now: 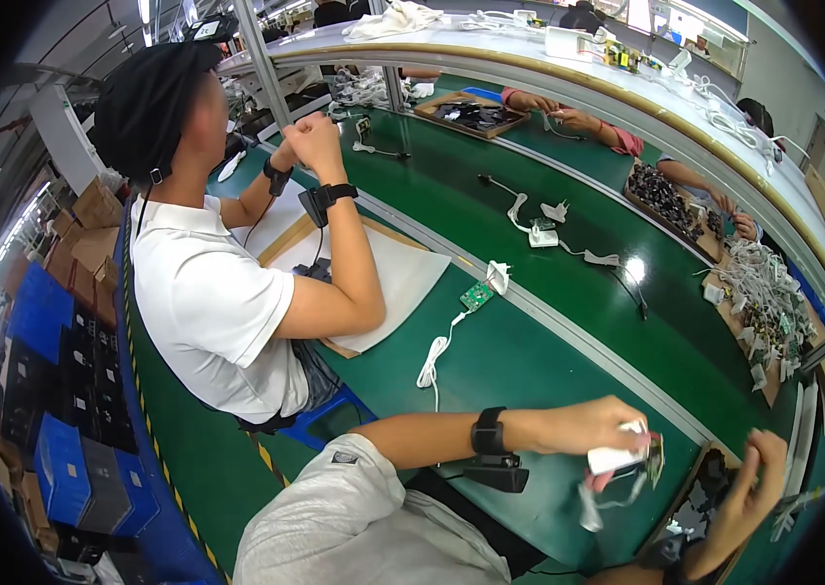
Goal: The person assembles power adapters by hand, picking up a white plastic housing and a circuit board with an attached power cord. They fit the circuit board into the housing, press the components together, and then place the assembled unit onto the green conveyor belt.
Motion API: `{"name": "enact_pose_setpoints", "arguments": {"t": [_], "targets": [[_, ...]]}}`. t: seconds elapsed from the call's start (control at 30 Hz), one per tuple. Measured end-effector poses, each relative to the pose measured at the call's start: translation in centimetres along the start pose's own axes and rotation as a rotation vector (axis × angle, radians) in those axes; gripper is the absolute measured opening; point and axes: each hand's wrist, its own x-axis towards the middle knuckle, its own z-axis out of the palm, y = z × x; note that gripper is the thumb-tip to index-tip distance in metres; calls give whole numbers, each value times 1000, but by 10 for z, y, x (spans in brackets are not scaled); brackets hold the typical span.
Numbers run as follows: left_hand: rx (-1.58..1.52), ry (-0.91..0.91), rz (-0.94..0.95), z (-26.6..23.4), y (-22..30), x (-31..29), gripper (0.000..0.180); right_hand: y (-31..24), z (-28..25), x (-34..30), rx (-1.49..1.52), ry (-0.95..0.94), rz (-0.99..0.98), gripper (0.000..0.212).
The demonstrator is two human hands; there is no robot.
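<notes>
A single fisheye view looks from the wearer's head down and across a green surface (520, 370), with the left fingers (625, 414) and right fingers (769, 453) close at lower right.

left arm (432, 438): bent at the elbow, upper part covered by a light grey sleeve (349, 487); forearm extends to a black wristband (488, 432), taken as reference. left hand (588, 426): just right of the wristband, back of hand upward, fingers bent down in a grip, slightly blurred. right hand (749, 497): well right of the wristband and lower, fingers raised and loosely bent, grip unclosed. right wrist (708, 556): lower than the wristband.
</notes>
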Motion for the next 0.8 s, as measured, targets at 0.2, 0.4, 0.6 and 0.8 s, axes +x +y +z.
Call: {"name": "enact_pose_setpoints", "arguments": {"t": [0.2,0.4,0.6,0.8], "targets": [[-358,552,14,-56,-42,7,35,5,-66,-24,-483,-269,274,25],[-168,435,-49,-55,-56,2,40,100,-92,-110,-794,-565,269,45],[-126,336,29,-55,-49,1,41,120,-77,-138,-884,-654,264,50],[-140,262,145,-49,-23,16,40,131,-85,-131,-964,-623,381,48]]}}
